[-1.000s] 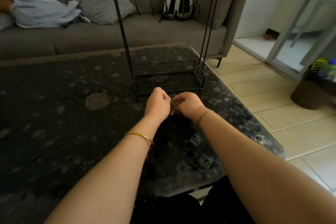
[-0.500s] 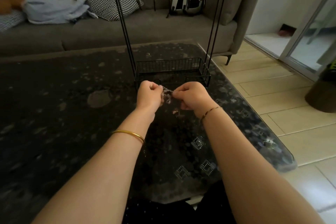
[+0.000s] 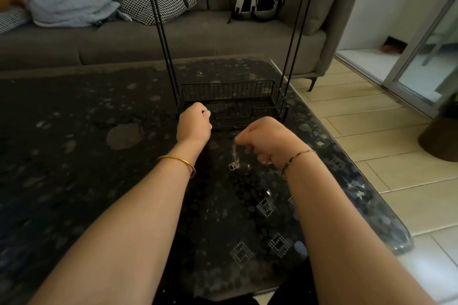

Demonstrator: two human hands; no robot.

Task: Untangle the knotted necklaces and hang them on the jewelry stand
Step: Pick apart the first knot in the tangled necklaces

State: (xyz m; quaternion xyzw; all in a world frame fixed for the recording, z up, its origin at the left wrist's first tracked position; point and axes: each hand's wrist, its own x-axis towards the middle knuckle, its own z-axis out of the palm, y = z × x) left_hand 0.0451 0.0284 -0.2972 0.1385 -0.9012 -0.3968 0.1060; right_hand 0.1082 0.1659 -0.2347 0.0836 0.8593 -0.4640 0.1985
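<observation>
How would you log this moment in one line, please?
right hand: pinches dangling necklace | left hand: curled, contents unclear | jewelry stand: no necklace seen hanging

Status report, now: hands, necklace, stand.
Right hand pinches necklace, chain dangling. Left hand curled, hold unclear. Stand has nothing hung yet. Nothing between hands and stand.

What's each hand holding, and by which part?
The right hand pinches the necklace by its chain's upper end; the clump hangs below. The left hand is curled; hold not visible.
</observation>
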